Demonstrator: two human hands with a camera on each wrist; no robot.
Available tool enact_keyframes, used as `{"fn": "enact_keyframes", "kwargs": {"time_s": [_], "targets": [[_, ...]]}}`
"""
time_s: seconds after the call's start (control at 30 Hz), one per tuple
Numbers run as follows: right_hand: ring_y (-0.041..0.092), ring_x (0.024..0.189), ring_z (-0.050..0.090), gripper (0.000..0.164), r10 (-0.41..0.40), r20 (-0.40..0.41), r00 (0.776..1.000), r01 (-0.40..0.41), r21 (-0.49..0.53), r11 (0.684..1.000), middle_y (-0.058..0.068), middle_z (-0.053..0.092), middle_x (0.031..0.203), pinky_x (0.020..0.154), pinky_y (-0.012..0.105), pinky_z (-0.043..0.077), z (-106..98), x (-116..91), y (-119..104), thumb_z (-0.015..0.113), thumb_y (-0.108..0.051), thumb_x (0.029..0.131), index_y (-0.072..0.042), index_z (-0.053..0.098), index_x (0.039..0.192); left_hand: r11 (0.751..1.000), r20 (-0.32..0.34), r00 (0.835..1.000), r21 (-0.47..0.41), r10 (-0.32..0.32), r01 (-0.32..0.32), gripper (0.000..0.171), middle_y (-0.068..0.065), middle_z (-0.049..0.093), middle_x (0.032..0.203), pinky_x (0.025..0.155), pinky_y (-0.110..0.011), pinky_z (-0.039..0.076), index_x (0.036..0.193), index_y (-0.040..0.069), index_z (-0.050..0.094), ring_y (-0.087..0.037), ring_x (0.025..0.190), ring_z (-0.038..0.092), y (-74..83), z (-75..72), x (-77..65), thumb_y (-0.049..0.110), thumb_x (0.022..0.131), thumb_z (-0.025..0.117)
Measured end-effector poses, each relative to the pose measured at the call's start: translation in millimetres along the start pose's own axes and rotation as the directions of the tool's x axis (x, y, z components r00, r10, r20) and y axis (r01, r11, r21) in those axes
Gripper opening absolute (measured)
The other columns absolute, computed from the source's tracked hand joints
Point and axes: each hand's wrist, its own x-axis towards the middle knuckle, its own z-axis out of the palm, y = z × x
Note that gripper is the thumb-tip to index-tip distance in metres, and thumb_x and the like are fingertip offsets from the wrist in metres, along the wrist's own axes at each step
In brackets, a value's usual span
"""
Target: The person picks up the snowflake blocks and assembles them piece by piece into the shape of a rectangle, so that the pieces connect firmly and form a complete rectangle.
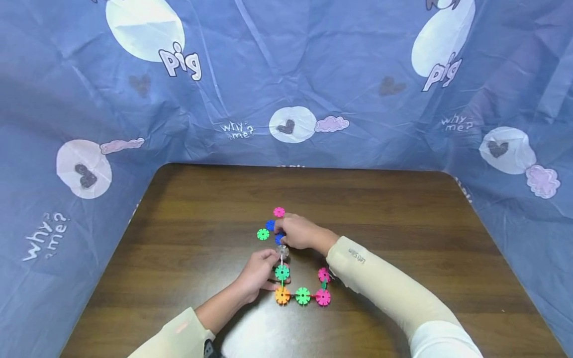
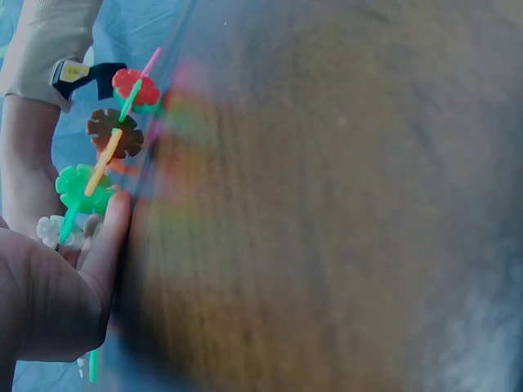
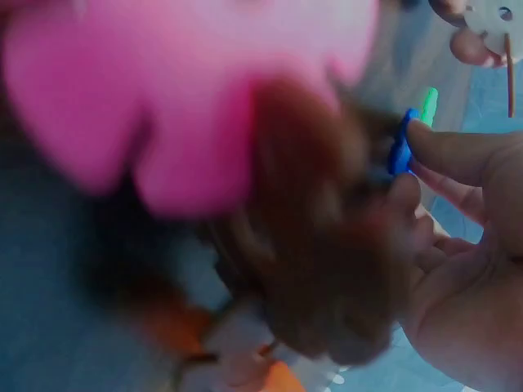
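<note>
A chain of notched plastic snowflake discs bends in a U on the table. My left hand [image 1: 259, 271] pinches it at the clear disc [image 1: 283, 251], beside the teal disc [image 1: 282, 272]; an orange disc [image 1: 282, 296] makes the corner. My right hand [image 1: 300, 232] is just above and pinches a blue disc [image 3: 400, 147] between thumb and finger. A green piece [image 3: 430, 104] shows behind that blue disc in the right wrist view. Whether the blue disc touches the clear one cannot be told. The chain's pink disc [image 1: 324, 274] lies near my right forearm.
Beyond my hands are a pink disc [image 1: 279, 212], another blue disc [image 1: 270, 225] and a light green disc [image 1: 262, 234]; whether any are joined is unclear. The brown wooden table [image 1: 403, 223] meets a blue printed cloth [image 1: 367, 139] at the back and sides.
</note>
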Motion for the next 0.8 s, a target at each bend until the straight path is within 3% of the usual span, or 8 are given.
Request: {"fn": "enact_keyframes", "kwargs": {"time_s": [0.17,0.27,0.33,0.4,0.47,0.53,0.63,0.8], "targets": [[0.017,0.079,0.058,0.016,0.028,-0.005,1.0,-0.028,0.014,1.0,-0.003,0.06,0.079,0.076,0.033,0.051,-1.0,-0.9,4.6,0.077,-0.006,0.085,-0.012,0.063,0.084,0.999,-0.026,1.0,-0.036,0.01,-0.011,0.026,-0.012,0.068,0.096,0.054,-0.033,0.06,0.109,-0.005,0.056,-0.031,0.077,0.073,1.3,2.0,3.8,0.018,0.108,0.043],[0.012,0.065,0.058,0.019,0.092,-0.002,0.996,-0.089,0.198,0.976,-0.004,0.059,0.068,0.064,0.028,0.05,-3.9,-7.3,10.0,0.076,-0.002,0.085,-0.012,0.061,0.081,0.999,-0.043,0.999,-0.051,0.013,-0.015,0.024,-0.015,0.069,0.098,0.054,-0.032,0.06,0.105,-0.002,0.057,-0.029,0.076,0.073,1.5,3.0,5.8,0.017,0.107,0.044],[0.011,0.059,0.059,0.014,0.135,-0.009,0.991,-0.121,0.388,0.914,-0.002,0.061,0.066,0.059,0.027,0.053,-5.2,-13.3,14.1,0.072,0.002,0.087,-0.008,0.062,0.084,0.998,-0.043,0.999,-0.05,0.021,-0.023,0.023,-0.016,0.069,0.1,0.054,-0.032,0.06,0.104,-0.002,0.058,-0.026,0.074,0.072,1.1,4.2,7.3,0.017,0.106,0.045],[0.012,0.057,0.06,0.006,0.174,-0.013,0.985,-0.135,0.573,0.808,0.003,0.063,0.067,0.057,0.031,0.057,-7.1,-20.6,17.1,0.067,0.004,0.091,-0.002,0.066,0.092,0.998,-0.045,0.998,-0.042,0.037,-0.039,0.024,-0.016,0.069,0.1,0.054,-0.032,0.06,0.103,-0.002,0.059,-0.021,0.072,0.069,0.5,6.2,9.4,0.018,0.106,0.046],[0.013,0.059,0.061,0.009,0.194,-0.02,0.981,-0.126,0.694,0.709,0.006,0.065,0.071,0.059,0.037,0.059,-9.2,-27.1,19.0,0.063,0.005,0.093,0.004,0.068,0.101,0.998,-0.049,0.997,-0.038,0.057,-0.059,0.025,-0.016,0.069,0.1,0.055,-0.032,0.059,0.104,-0.003,0.06,-0.017,0.072,0.065,0.3,8.2,11.3,0.019,0.105,0.048],[0.012,0.062,0.061,0.016,0.212,-0.02,0.977,-0.125,0.75,0.649,0.006,0.065,0.073,0.062,0.04,0.06,-11.1,-32.0,19.8,0.062,0.004,0.094,0.007,0.069,0.108,0.996,-0.061,0.995,-0.03,0.082,-0.084,0.027,-0.015,0.069,0.098,0.055,-0.032,0.058,0.104,-0.004,0.061,-0.015,0.071,0.062,0.4,10.0,13.3,0.02,0.105,0.049],[0.013,0.063,0.061,0.019,0.235,-0.04,0.971,-0.12,0.771,0.626,0.006,0.066,0.073,0.064,0.041,0.06,-12.9,-37.4,20.1,0.063,0.002,0.094,0.006,0.071,0.11,0.993,-0.077,0.99,-0.027,0.115,-0.118,0.026,-0.013,0.07,0.094,0.055,-0.032,0.056,0.101,-0.003,0.062,-0.014,0.071,0.061,0.6,12.3,17.2,0.02,0.104,0.051],[0.015,0.062,0.06,0.017,0.278,-0.084,0.957,-0.12,0.757,0.642,0.007,0.064,0.071,0.059,0.036,0.059,-16.7,-43.2,18.9,0.067,-0.002,0.091,0.004,0.072,0.106,0.987,-0.09,0.984,-0.041,0.152,-0.156,0.021,-0.01,0.069,0.091,0.058,-0.033,0.06,0.1,-0.003,0.063,-0.013,0.07,0.062,0.6,17.6,22.7,0.016,0.102,0.054]]}}
